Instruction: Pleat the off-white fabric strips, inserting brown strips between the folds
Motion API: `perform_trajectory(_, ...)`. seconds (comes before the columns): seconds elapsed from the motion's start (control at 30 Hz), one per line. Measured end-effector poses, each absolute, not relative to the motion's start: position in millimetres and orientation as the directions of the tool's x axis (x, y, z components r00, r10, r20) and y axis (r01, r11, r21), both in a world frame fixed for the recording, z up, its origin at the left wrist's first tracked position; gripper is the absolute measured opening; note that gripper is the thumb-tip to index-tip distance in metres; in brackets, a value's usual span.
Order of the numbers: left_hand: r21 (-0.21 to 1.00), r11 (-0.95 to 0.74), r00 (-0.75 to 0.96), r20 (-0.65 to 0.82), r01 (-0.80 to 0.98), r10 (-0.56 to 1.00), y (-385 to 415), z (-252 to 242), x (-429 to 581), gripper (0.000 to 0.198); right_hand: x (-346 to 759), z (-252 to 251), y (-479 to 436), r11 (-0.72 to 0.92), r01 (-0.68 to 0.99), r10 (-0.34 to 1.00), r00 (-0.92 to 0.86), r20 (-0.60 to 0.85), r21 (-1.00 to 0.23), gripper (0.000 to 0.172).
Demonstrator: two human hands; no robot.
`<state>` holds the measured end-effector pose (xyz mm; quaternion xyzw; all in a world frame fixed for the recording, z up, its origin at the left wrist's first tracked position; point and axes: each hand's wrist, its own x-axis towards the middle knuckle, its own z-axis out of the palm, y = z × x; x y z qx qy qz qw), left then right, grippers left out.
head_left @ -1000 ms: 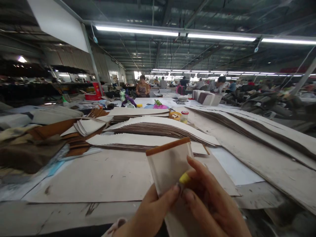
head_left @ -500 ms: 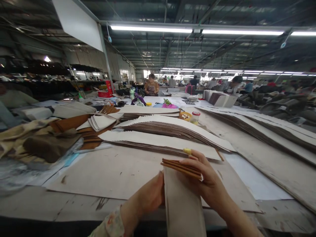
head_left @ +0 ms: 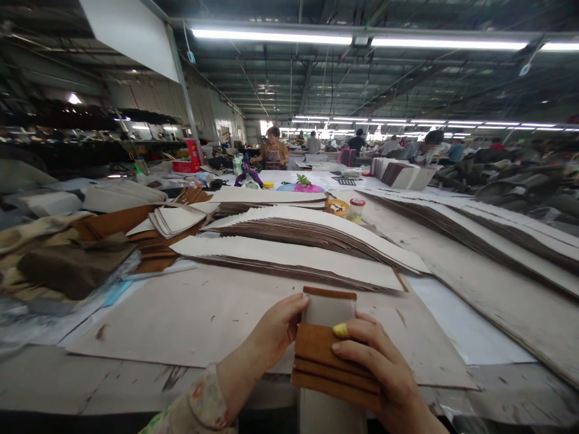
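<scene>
My left hand (head_left: pixel 275 331) grips the left edge of a small stack of brown-edged, white-backed material pieces (head_left: pixel 325 352) at the near edge of the table. My right hand (head_left: pixel 375 367) lies over the stack's right side, fingers curled on the brown fold, a yellow fingertip cover (head_left: pixel 340 330) on one finger. One piece stands behind the stack, its white face and brown top edge (head_left: pixel 329 294) showing. The stack's lower end hangs below the table edge.
Fanned rows of white pieces with brown edges (head_left: pixel 294 241) lie just beyond my hands, with more long rows (head_left: pixel 474 235) on the right. Brown fabric heaps (head_left: pixel 72 265) sit on the left. A small jar (head_left: pixel 356 210) and bowl stand mid-table. Other people work at the far end.
The single piece I held upright a second ago came down flat; now the brown fold faces up, several layers show, and my hands sit closer to the table edge.
</scene>
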<state>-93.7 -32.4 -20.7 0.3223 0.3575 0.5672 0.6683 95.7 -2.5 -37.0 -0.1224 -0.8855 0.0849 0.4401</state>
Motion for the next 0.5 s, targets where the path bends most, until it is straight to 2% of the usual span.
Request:
perform_trajectory(0.17, 0.857, 0.023, 0.017, -0.017, -0.515, 1.0, -31, -31, -95, 0.029, 99, -38, -8, 0.906, 0.12, 0.402, -0.544, 0.736, -0.406, 0.023)
perform_trajectory(0.3, 0.862, 0.014, -0.023, -0.03, -0.507, 0.999, -30, -34, -95, 0.024, 98, -37, -6, 0.854, 0.131, 0.493, -0.513, 0.702, -0.503, 0.025)
perform_trajectory(0.43, 0.874, 0.013, -0.002, -0.016, -0.485, 1.0, -34, -29, -90, 0.025, 92, -34, 2, 0.717, 0.263, 0.696, -0.326, 0.64, -0.645, 0.019)
perform_trajectory(0.5, 0.865, -0.003, 0.034, 0.024, -0.501, 0.999, -38, -21, -85, 0.027, 89, -29, 1, 0.598, 0.242, 0.798, -0.265, 0.541, -0.764, 0.024)
